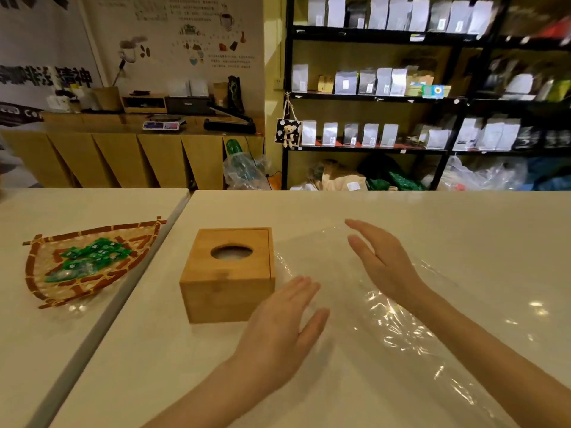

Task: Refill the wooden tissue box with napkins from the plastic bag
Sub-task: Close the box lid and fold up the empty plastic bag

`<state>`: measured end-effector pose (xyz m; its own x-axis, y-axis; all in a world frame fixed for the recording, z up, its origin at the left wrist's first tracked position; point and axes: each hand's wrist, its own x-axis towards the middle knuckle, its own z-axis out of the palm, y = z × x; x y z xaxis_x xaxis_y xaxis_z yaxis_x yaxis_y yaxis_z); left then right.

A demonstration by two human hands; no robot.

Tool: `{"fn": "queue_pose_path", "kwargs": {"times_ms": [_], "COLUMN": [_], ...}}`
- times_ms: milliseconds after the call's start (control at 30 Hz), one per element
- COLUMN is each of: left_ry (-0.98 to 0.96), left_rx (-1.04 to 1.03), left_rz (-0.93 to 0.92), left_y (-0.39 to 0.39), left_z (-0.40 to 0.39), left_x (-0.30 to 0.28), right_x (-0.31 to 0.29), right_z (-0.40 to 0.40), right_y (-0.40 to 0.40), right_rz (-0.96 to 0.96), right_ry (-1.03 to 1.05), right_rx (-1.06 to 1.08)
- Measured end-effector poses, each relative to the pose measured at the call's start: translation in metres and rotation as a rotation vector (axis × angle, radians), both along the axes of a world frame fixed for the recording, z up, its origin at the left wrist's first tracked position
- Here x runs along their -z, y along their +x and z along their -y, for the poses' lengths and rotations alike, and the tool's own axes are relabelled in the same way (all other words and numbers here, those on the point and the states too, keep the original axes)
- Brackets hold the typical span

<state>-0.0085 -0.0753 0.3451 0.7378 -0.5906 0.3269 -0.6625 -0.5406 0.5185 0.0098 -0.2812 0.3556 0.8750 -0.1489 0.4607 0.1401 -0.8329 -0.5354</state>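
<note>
The wooden tissue box (227, 274) stands upright on the white table, lid on, with white napkin showing in its oval top hole. A clear plastic bag (398, 322) lies flat and crinkled on the table to the right of the box. My left hand (279, 325) hovers open, palm down, just in front of the box's right corner, over the bag's left edge. My right hand (381, 262) is open with fingers straight, held edge-on above the bag to the right of the box. Neither hand holds anything.
A woven bamboo tray (43, 273) with several green sachets lies on the adjoining table at left, across a seam. Beyond the tables stand a wooden counter (129, 156) with a scale and a black shelf unit (370, 97) of pouches.
</note>
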Motion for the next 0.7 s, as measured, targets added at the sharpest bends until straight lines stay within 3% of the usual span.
{"fn": "queue_pose_path", "kwargs": {"times_ms": [67,133,200,333,400,567,700], "left_ry": [0.322,0.512,0.579,0.584,0.562,0.442,0.304], "left_rx": [-0.006,-0.056,-0.098,-0.102,-0.115,-0.16,-0.134], "left_rz": [-0.204,-0.216,-0.171,-0.15,-0.153,-0.267,-0.345], "left_y": [-0.002,-0.002,0.002,0.012,0.019,0.039,0.045], "left_z": [0.025,0.043,0.055,0.065,0.069,0.082,0.088], "left_x": [0.011,0.02,0.031,0.039,0.039,0.034,0.035], "right_x": [0.002,0.011,0.021,0.036,0.039,0.036,0.032], "right_z": [0.029,0.053,0.07,0.093,0.101,0.11,0.112], "right_y": [-0.006,-0.012,-0.017,-0.017,-0.017,-0.019,-0.021], "right_rz": [-0.045,-0.153,-0.279,-0.504,-0.611,-0.583,-0.578], "right_ry": [0.035,-0.005,-0.064,-0.198,-0.155,0.025,0.054], "right_rx": [0.127,0.25,0.348,0.517,0.595,0.624,0.624]}}
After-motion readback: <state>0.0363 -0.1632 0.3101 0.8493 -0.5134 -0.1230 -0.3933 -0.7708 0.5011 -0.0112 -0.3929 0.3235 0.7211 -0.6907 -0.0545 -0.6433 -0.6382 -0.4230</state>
